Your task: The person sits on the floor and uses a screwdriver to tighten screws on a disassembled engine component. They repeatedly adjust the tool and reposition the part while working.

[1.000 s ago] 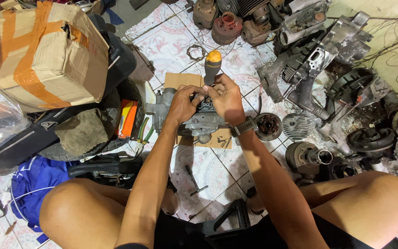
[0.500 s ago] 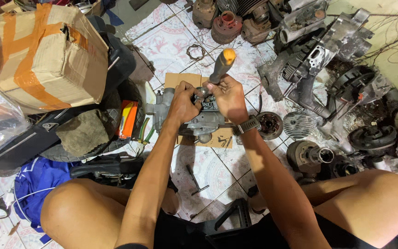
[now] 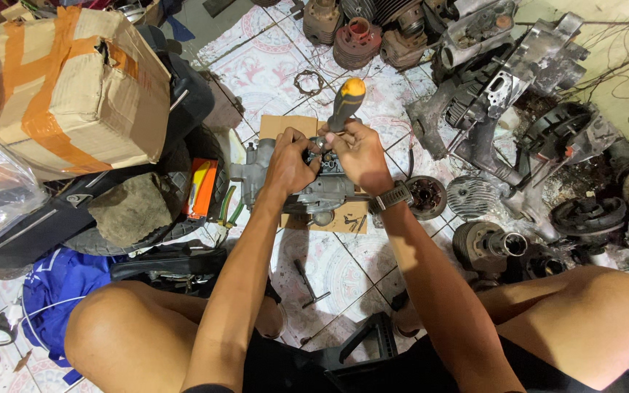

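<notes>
A grey metal engine part [image 3: 307, 191] rests on a piece of brown cardboard [image 3: 279, 125] on the tiled floor. My left hand [image 3: 290, 161] pinches something small on top of that part; what it pinches is hidden by the fingers. My right hand [image 3: 362, 154], with a dark watch on its wrist, holds a screwdriver with a black and orange handle [image 3: 346, 102]. The handle leans up and to the right, its tip hidden down in the part. The two hands nearly touch.
A taped cardboard box [image 3: 67, 80] stands at the left beside a black tyre [image 3: 158, 225] and an orange packet [image 3: 199, 188]. Engine cylinders [image 3: 358, 40] and casings [image 3: 504, 94] crowd the top and right. A small T-shaped tool [image 3: 309, 285] lies on the tiles between my knees.
The screwdriver handle has tipped from upright to leaning right. My left hand's fingers have shifted a little on top of the engine part.
</notes>
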